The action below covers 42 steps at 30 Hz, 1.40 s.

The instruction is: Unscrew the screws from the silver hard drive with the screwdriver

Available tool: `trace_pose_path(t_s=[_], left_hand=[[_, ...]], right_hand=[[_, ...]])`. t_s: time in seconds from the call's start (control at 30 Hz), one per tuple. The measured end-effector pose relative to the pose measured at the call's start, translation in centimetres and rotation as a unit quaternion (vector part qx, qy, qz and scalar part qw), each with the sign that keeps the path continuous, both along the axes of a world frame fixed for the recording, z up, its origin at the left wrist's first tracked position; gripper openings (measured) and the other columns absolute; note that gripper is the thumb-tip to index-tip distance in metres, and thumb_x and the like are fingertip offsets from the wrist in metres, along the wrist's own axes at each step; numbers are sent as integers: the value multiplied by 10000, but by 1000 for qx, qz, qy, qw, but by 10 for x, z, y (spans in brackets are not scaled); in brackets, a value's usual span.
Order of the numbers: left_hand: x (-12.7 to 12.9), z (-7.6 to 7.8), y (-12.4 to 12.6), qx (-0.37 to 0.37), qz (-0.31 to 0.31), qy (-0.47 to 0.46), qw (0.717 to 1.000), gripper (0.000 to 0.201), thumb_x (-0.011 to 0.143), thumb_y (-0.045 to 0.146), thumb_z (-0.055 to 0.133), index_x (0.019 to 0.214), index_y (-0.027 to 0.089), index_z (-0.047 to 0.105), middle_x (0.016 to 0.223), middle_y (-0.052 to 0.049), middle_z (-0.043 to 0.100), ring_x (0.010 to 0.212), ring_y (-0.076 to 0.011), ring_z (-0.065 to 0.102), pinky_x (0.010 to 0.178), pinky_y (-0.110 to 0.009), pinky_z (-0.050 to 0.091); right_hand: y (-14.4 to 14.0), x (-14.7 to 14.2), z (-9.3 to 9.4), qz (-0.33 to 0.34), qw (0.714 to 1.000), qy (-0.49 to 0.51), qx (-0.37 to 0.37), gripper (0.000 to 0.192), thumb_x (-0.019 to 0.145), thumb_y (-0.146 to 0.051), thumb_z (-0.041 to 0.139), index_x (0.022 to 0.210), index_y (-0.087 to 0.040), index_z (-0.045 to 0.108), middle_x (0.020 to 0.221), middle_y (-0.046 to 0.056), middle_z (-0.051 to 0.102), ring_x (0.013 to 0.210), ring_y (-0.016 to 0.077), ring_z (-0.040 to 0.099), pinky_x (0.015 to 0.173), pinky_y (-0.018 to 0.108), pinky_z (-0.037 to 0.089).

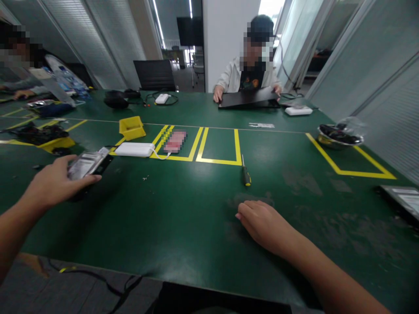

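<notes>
My left hand (55,181) grips a flat dark device in a shiny clear bag (87,164) at the left of the green table (183,218). My right hand (263,222) rests knuckles-up on the table with its fingers curled and nothing in it. A screwdriver with a black and yellow handle (245,173) lies a short way beyond my right hand. A white power bank (135,149) with a cable lies just past the bagged device.
Yellow tape marks boxes on the table. A yellow bin (131,127) stands at the back left, a metal bowl of dark parts (339,134) at the right, a tray (403,199) at the right edge. A person opposite holds a black laptop (249,98). Another person sits far left.
</notes>
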<state>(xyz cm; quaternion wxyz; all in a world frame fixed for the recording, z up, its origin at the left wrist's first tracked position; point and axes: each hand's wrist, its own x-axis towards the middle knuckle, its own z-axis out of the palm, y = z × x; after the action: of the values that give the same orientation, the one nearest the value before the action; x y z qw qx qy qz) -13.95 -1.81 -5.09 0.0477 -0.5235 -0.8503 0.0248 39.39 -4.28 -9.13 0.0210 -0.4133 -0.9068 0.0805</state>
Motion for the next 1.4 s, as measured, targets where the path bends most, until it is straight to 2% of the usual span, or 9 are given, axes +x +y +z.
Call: trace_pose_path(t_s=[0.1, 0.17, 0.33, 0.4, 0.5, 0.83, 1.17, 1.3, 1.4], left_hand=[[58, 16, 4, 19, -98, 23, 995, 1019, 749, 743, 511, 1502, 92, 293, 1273, -208, 562, 1003, -340, 582, 834, -394, 470], [106, 17, 4, 31, -169, 11, 985, 1039, 722, 776, 529, 1480, 85, 360, 1240, -221, 565, 1031, -384, 560, 875, -453, 450], [221, -5, 0, 28, -276, -49, 960, 997, 690, 773, 561, 1487, 199, 391, 1167, -172, 566, 1013, -363, 544, 858, -454, 449], [253, -16, 1, 27, -307, -54, 950, 1004, 678, 778, 557, 1482, 198, 396, 1189, -174, 551, 1029, -362, 528, 861, -454, 444], [282, -28, 5, 23, -319, -55, 946, 989, 670, 754, 579, 1460, 184, 416, 1166, -177, 556, 1020, -362, 518, 855, -450, 433], [308, -49, 9, 26, -304, -64, 950, 939, 671, 721, 603, 1421, 179, 444, 1159, -183, 565, 1033, -380, 516, 864, -456, 412], [317, -48, 0, 21, -316, -86, 945, 973, 730, 789, 528, 1450, 144, 414, 1196, -219, 583, 1084, -404, 531, 888, -472, 423], [313, -42, -9, 5, -357, -139, 924, 811, 869, 726, 405, 1424, 138, 459, 1289, -216, 556, 1134, -377, 567, 922, -458, 454], [307, -38, -15, 1, -379, -196, 905, 627, 969, 590, 327, 1350, 139, 539, 1341, -190, 543, 1164, -330, 587, 977, -447, 458]], right_hand=[[0, 0, -2, 3, 1000, 2, -6, 188, 993, -223, 435, 852, -183, 553, 829, 39, 616, 744, 180, 560, 722, 306, 371], [0, 0, -4, 3, 1000, 1, -8, 191, 994, -224, 431, 854, -180, 553, 826, 40, 613, 743, 179, 559, 720, 304, 371], [4, 5, -9, -5, 1000, 9, 5, 202, 1002, -227, 412, 869, -170, 554, 822, 42, 607, 746, 178, 555, 720, 303, 375], [6, 7, -11, -7, 1000, 19, 14, 206, 1004, -226, 407, 871, -167, 553, 825, 42, 607, 755, 176, 554, 730, 299, 381], [7, 7, -14, -8, 999, 27, 23, 208, 1005, -223, 401, 878, -166, 557, 829, 41, 608, 764, 172, 554, 736, 294, 387], [3, 2, -18, 8, 998, 40, 40, 199, 997, -223, 411, 880, -169, 563, 837, 44, 601, 768, 183, 540, 742, 306, 392], [5, 2, -22, -15, 995, 76, 67, 230, 997, -201, 384, 870, -156, 570, 841, 65, 579, 778, 191, 514, 755, 322, 423], [3, 1, -18, -36, 988, 135, 65, 202, 982, -228, 435, 1042, -124, 597, 1031, 125, 582, 960, 230, 532, 872, 375, 476], [-1, 3, -15, -17, 983, 171, 68, 310, 972, -282, 472, 1218, -112, 553, 1218, 171, 555, 1128, 268, 512, 988, 448, 473]])
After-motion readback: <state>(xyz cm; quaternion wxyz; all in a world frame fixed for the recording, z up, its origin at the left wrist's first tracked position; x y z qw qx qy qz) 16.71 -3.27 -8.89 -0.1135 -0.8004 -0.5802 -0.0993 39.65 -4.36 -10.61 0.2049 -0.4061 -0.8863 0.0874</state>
